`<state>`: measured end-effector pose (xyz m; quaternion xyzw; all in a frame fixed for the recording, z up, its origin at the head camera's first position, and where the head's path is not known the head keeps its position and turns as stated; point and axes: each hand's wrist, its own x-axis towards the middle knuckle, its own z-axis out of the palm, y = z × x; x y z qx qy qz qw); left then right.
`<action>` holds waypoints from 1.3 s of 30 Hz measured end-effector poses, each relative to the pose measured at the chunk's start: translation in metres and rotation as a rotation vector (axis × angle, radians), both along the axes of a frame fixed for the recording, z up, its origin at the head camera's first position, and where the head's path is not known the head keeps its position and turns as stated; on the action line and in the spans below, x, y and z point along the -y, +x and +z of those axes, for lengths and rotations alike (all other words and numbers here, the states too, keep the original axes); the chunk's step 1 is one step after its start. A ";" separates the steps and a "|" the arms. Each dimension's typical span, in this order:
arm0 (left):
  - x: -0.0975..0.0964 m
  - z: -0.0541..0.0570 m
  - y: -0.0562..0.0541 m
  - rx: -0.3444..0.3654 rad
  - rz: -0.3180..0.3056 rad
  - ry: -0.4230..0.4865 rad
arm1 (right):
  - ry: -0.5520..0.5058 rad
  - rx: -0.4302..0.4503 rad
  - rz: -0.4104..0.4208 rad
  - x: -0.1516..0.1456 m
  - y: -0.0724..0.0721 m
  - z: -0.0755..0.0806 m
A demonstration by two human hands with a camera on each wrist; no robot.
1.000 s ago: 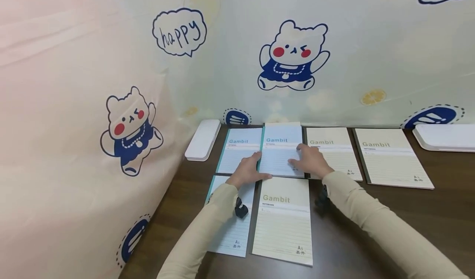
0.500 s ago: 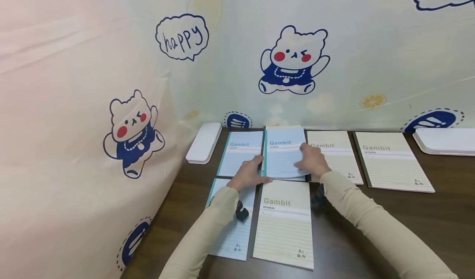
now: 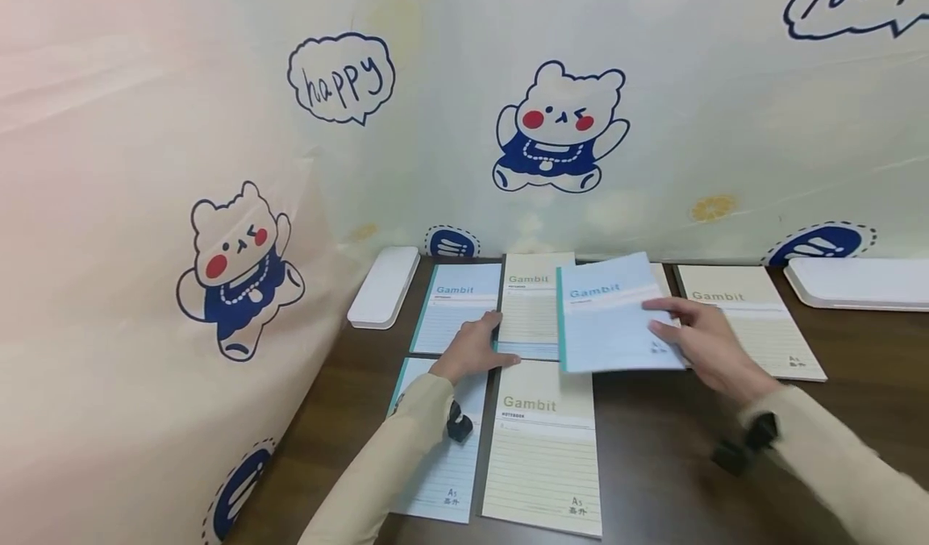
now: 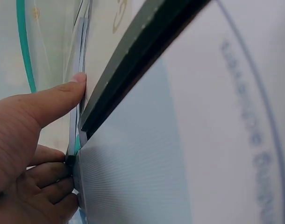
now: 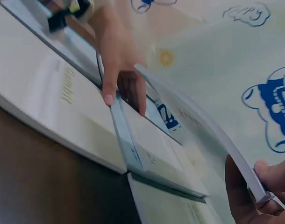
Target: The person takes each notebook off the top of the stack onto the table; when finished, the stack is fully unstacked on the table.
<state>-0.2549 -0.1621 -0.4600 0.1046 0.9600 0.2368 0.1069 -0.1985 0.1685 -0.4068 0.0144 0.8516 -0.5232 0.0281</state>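
Note:
My right hand (image 3: 711,351) pinches a blue-covered notebook (image 3: 613,327) at its right edge, thumb on the cover. The notebook is raised and tilted over a cream notebook (image 3: 659,274) in the back row, hiding most of it. In the right wrist view its bent pages (image 5: 198,119) stand up from my fingers. My left hand (image 3: 468,347) touches the lower left corner of another cream notebook (image 3: 528,319), fingers along its spine and thumb (image 4: 63,98) at its near edge. A blue strip (image 3: 530,351) shows below that cream cover.
A blue notebook (image 3: 453,327) lies at the back left, a cream one (image 3: 762,339) at the back right. In front lie another blue notebook (image 3: 443,472) and a cream notebook (image 3: 540,464). White cases (image 3: 385,287) flank the row on the brown table (image 3: 668,480), before a printed curtain.
My right hand has lifted the blue notebook off its stack and carried it right, uncovering a cream notebook beneath. The left hand has stayed at the stack's corner.

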 end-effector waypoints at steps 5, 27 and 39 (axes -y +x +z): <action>0.009 0.002 0.001 -0.011 0.007 0.014 | 0.089 0.012 -0.022 -0.043 0.056 0.005; 0.018 0.015 -0.009 -0.023 0.040 -0.016 | 0.405 0.095 0.084 -0.038 0.143 -0.053; 0.001 0.002 -0.004 0.004 0.005 -0.002 | 0.561 -0.174 0.509 -0.050 0.115 -0.028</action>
